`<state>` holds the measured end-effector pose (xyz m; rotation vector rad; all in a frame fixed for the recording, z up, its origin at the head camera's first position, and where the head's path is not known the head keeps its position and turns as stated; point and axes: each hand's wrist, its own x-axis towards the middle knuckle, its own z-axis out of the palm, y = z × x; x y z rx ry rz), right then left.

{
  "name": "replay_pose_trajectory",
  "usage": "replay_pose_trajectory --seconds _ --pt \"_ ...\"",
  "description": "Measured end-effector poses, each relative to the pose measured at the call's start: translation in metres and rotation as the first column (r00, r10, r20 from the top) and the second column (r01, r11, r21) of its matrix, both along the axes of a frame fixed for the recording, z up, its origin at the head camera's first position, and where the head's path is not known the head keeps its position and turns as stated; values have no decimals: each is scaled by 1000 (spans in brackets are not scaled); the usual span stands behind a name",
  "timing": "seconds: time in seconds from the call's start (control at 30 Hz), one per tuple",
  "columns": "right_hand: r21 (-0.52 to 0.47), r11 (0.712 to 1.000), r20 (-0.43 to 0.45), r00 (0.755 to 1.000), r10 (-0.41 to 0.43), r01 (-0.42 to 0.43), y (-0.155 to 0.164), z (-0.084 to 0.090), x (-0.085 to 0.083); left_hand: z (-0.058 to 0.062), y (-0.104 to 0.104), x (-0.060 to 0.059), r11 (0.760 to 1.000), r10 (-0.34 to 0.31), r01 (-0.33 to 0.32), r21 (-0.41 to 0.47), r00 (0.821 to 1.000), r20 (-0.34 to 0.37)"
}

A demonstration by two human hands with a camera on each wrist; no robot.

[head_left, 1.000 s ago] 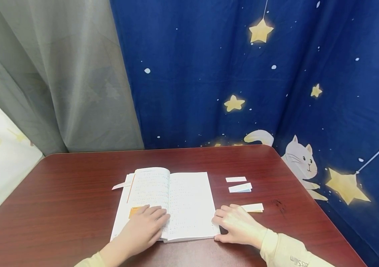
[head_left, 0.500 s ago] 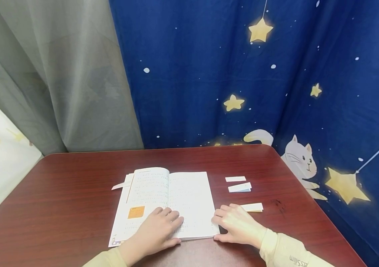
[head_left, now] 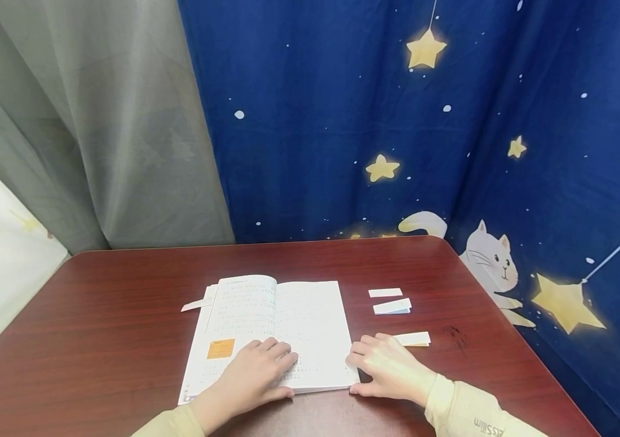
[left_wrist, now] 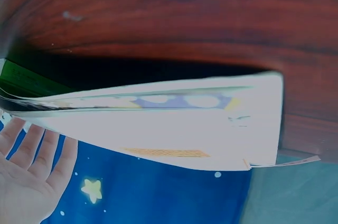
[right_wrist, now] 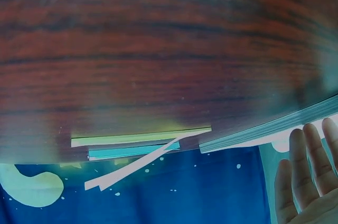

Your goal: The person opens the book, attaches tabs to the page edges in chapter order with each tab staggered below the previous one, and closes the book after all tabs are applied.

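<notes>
An open book [head_left: 312, 328] lies on the table, its left page bulging up near the spine. Over the lower part of the spine rests my left hand [head_left: 259, 370], fingers loosely spread across the inner pages and thumb near the front edge. In the left wrist view, the fingertips of that left hand [left_wrist: 31, 176] are on the raised page. My right hand [head_left: 386, 367] rests at the book's right edge, thumb by the front corner. The right wrist view has its fingers [right_wrist: 302, 171] fairly straight on the page. An orange printed box [head_left: 221, 348] shows on the left page.
Right of the book lie a white paper strip [head_left: 386, 292], a folded strip with blue inside [head_left: 393, 306] and one with yellow inside [head_left: 414, 338], partly behind my right hand. A paper strip [head_left: 195, 304] sticks out of the book's left side. Curtains [head_left: 310, 121] hang behind the table.
My left hand has slid right, from the left page to the spine and right page, uncovering the orange box. The left page has shifted slightly. My right hand stays in place.
</notes>
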<state>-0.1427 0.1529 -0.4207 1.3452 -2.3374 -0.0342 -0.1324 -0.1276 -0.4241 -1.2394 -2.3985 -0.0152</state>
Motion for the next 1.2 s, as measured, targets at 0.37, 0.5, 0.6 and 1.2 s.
replay_pose_trajectory --seconds 0.37,0.5,0.6,1.2 --pt "-12 1000 2 1000 11 -11 1 0 1 2 -6 0 998 -33 33 56 999 7" --pt "-14 1000 0 1000 9 -9 1 0 2 4 -9 2 994 -76 76 81 997 -3" --pt "-15 1000 0 1000 6 -6 1 0 2 6 -9 4 988 -118 120 95 993 -27" --pt "10 1000 -22 1000 9 -9 1 -1 1 10 -14 11 978 -124 138 159 988 -94"
